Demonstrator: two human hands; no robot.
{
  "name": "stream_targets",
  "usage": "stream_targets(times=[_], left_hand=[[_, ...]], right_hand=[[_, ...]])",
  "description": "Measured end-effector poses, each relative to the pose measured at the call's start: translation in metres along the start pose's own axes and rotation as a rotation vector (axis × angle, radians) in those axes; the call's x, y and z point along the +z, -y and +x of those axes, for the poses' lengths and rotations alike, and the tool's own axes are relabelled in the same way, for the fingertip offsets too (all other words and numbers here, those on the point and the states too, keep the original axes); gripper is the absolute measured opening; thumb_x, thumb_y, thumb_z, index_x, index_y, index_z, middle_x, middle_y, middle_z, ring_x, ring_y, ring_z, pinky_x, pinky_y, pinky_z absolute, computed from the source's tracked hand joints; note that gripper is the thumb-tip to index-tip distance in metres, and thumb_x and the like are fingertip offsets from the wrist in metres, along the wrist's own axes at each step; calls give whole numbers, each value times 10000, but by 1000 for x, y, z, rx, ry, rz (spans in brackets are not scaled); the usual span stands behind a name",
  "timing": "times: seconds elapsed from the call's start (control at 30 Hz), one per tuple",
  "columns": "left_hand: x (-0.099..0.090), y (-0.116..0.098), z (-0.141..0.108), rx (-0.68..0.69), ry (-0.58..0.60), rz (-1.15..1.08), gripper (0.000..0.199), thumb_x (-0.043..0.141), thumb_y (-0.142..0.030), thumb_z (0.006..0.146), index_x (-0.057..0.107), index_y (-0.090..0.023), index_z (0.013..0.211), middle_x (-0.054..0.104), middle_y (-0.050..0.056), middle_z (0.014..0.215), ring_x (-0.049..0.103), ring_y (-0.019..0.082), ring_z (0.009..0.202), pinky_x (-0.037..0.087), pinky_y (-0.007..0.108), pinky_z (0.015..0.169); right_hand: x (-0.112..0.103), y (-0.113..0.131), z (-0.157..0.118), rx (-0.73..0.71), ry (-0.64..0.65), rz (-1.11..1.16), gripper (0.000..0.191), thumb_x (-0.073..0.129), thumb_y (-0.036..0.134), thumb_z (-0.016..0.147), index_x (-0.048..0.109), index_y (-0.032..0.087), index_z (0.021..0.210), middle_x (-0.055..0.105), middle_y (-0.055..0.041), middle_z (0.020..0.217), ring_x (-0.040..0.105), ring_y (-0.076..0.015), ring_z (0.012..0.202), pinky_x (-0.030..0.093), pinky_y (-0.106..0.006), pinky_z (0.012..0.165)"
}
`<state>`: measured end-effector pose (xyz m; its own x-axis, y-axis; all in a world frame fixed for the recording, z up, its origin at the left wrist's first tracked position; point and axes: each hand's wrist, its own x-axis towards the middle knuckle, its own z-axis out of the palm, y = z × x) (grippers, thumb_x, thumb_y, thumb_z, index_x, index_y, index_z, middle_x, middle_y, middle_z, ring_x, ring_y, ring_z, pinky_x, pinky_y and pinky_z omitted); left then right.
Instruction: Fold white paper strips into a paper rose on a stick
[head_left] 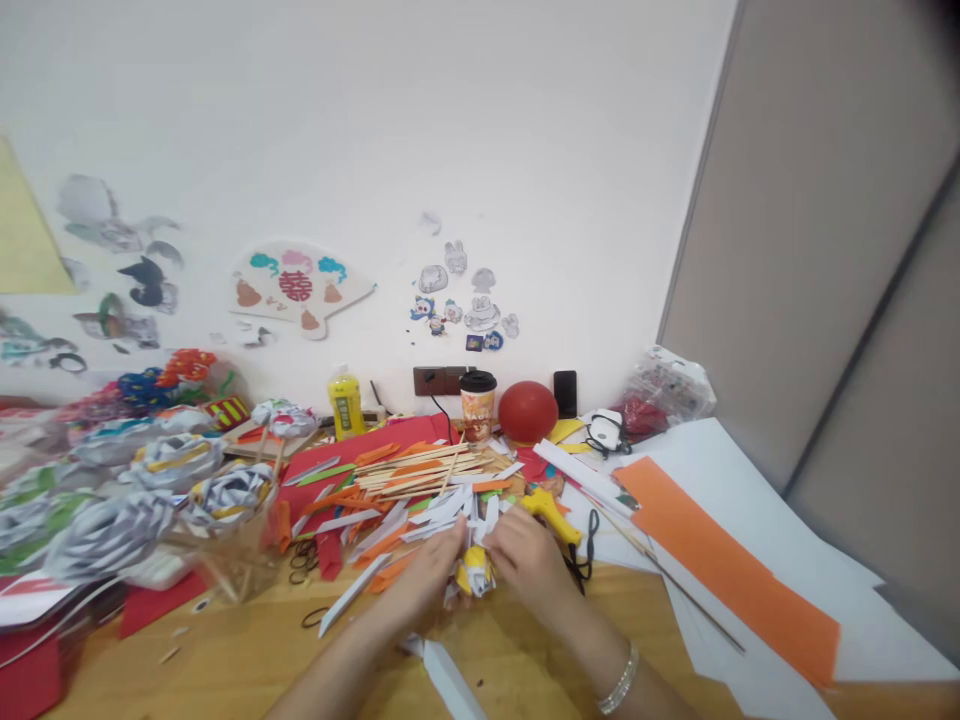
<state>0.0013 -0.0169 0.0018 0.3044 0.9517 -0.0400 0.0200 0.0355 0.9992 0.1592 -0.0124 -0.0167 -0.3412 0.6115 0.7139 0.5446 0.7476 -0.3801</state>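
A small yellow and white folded-paper piece [475,572] is held between my two hands above the wooden table. My left hand [437,562] is closed on its left side. On its right side my right hand [523,556] is closed too, with the fingertips at its upper edge. White paper strips [442,510] lie just beyond my fingers, mixed with orange ones and a bundle of wooden sticks [420,475]. A yellow glue gun [551,514] rests right behind my right hand.
Folded paper flowers [112,530] crowd the left side. At the back stand a yellow bottle [346,405], a lidded cup [478,410] and a red balloon [528,411]. Orange paper [735,570] and white sheets [862,620] cover the right.
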Motion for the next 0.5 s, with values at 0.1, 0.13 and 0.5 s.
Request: stream_targets(times=[0.1, 0.13, 0.5], left_hand=[[-8, -1, 5, -40, -2, -47, 364, 479, -519, 737, 620, -183, 730, 596, 15, 626, 522, 147, 518, 364, 222, 452], [-12, -3, 6, -37, 39, -33, 272, 576, -447, 698, 631, -184, 745, 609, 10, 689, 538, 145, 600, 393, 219, 530], [-17, -4, 6, -103, 175, -165, 258, 688, -349, 629, 519, -156, 656, 446, -72, 540, 376, 59, 467, 281, 174, 472]], right_hand=[[-1, 5, 1, 45, -26, 85, 156, 492, 180, 849, 590, 187, 728, 560, -15, 700, 493, -152, 720, 393, -267, 649], [-2, 6, 1, 68, -28, 136, 118, 515, 187, 839, 605, 194, 764, 578, -16, 726, 506, -151, 733, 405, -267, 662], [6, 10, 2, -9, -20, 240, 159, 497, 217, 853, 636, 204, 777, 621, -18, 712, 536, -148, 711, 418, -274, 653]])
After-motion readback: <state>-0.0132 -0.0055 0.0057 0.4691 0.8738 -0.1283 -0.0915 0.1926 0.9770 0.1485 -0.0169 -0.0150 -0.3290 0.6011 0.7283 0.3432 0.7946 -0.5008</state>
